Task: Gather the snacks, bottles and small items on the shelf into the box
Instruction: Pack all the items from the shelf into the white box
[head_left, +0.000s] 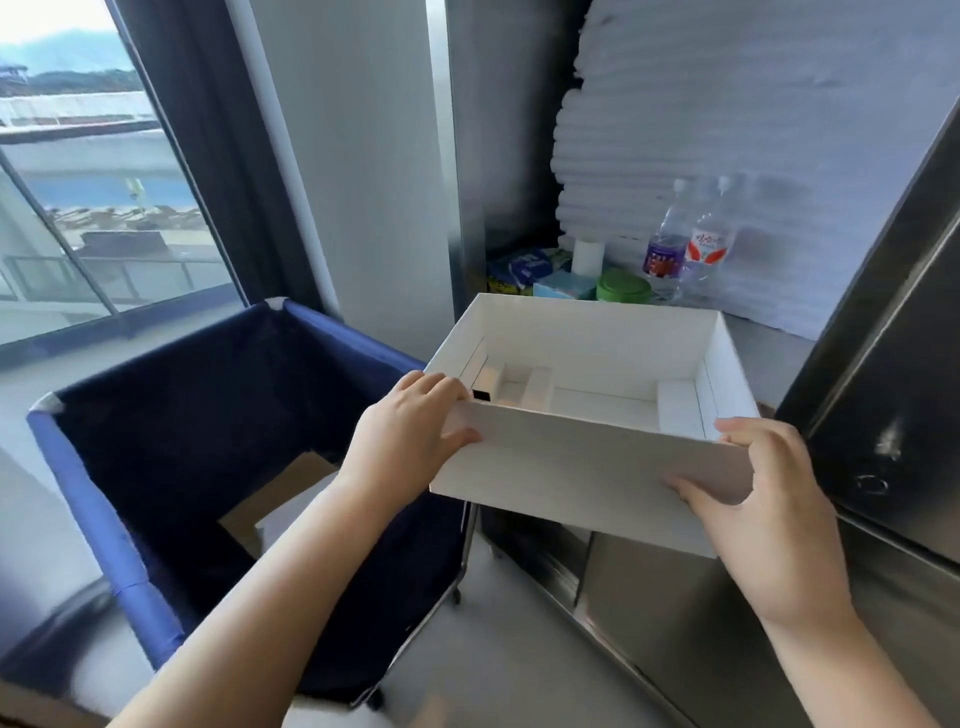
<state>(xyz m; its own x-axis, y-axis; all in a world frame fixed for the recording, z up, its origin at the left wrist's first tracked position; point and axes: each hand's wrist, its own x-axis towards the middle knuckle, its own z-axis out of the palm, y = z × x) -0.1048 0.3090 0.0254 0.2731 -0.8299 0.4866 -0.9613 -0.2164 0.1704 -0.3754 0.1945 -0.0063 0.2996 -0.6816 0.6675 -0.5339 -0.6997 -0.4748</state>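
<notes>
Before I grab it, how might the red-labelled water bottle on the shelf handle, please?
The red-labelled bottle stands tall and narrow, so a push may tip it toward the purple-labelled bottle beside it. Its clear plastic probably flexes when squeezed.

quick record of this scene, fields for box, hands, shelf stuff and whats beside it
box: white cardboard box, open top, white inserts inside, no shelf items in it
hands: left hand grips the near left corner, right hand the near right corner
shelf: grey metal shelf behind the box
bottles: purple-labelled clear plastic bottle and red-labelled clear plastic bottle, upright at the back
others: green round lid, white roll, pale blue carton, blue packet
beside: dark blue fabric cart on the left
</notes>
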